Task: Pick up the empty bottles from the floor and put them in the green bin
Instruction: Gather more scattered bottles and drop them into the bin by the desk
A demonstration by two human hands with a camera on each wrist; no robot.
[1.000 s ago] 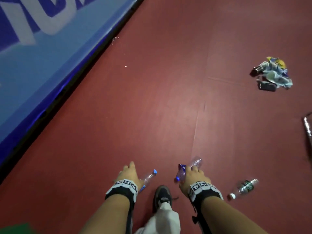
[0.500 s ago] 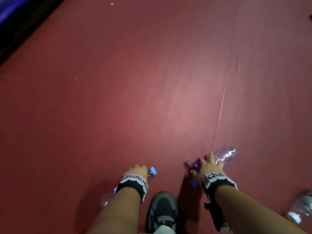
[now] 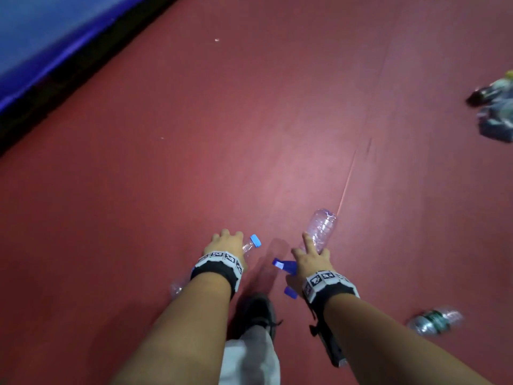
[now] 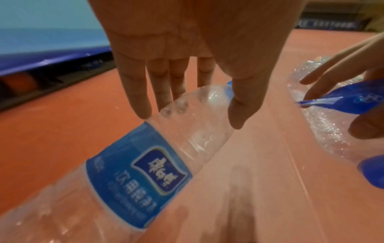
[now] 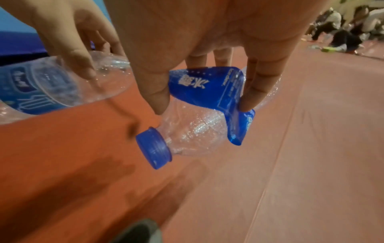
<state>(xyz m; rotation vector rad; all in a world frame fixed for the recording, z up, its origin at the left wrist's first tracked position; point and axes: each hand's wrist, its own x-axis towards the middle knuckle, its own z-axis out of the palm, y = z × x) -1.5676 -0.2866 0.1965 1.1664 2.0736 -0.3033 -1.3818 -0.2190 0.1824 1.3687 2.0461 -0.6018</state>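
Both hands have lifted their bottles off the red floor (image 3: pixel 194 162); seen from the head, the left hand (image 3: pixel 226 244) grips a clear, light-blue-capped plastic bottle (image 3: pixel 251 244). In the left wrist view, fingers (image 4: pixel 137 92) and thumb straddle its shoulder. In the right wrist view, the right hand (image 5: pixel 207 41) pinches a crumpled clear bottle with loose dark-blue label (image 5: pixel 197 125), cap toward the wrist.
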